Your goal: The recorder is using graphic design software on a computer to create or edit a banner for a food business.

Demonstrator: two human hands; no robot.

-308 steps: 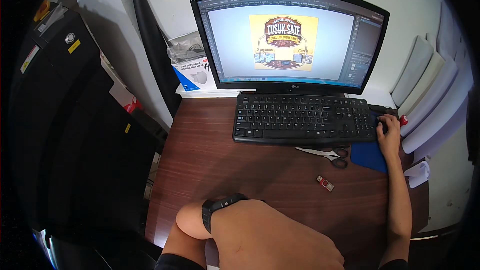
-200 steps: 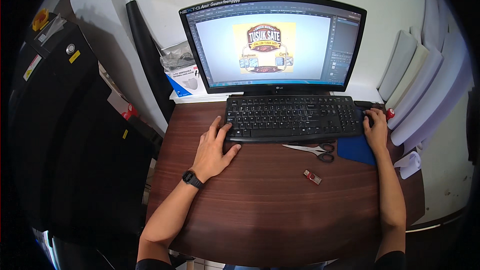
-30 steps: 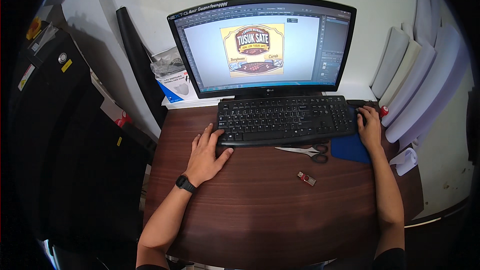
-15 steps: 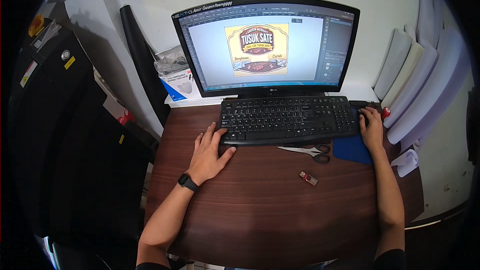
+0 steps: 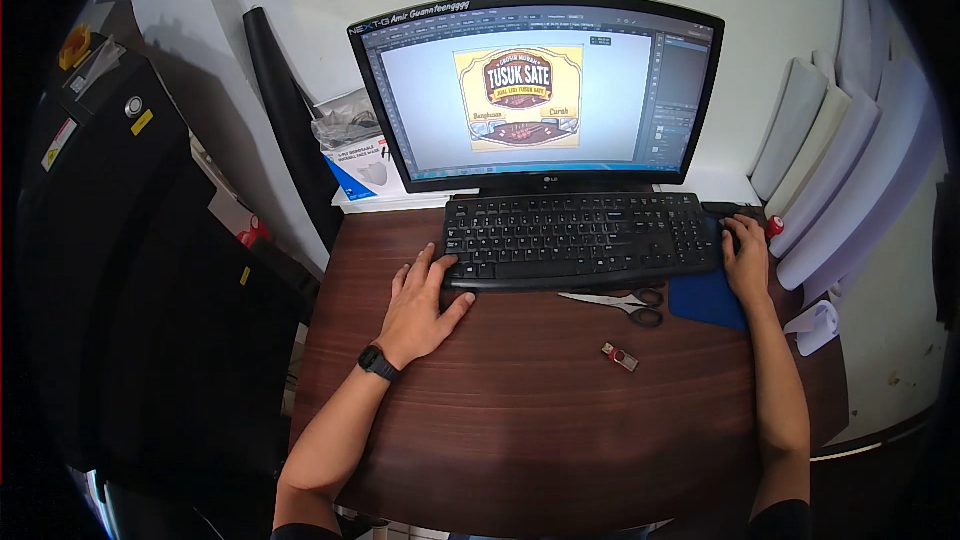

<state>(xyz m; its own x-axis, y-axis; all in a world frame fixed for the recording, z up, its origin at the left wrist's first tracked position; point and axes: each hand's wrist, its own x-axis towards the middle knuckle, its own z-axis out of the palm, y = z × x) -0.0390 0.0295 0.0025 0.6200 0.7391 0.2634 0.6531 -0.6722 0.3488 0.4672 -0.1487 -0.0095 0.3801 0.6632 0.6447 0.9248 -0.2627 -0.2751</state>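
At the bench (image 5: 560, 440), a computer keyboard (image 5: 580, 240) lay below a lit monitor (image 5: 610, 100).
The left hand (image 5: 418, 312) lay spread, a finger at the keyboard's lower left corner, likely to have that end within reach; the right hand (image 5: 747, 257) curled over the blue mouse pad (image 5: 705, 300), its grip impossible to tell because the fingers hid what was beneath. Black and full-size, with a number pad (image 5: 690, 237) at its right, the keyboard ran roughly along the monitor, presumably so both could be seen together.
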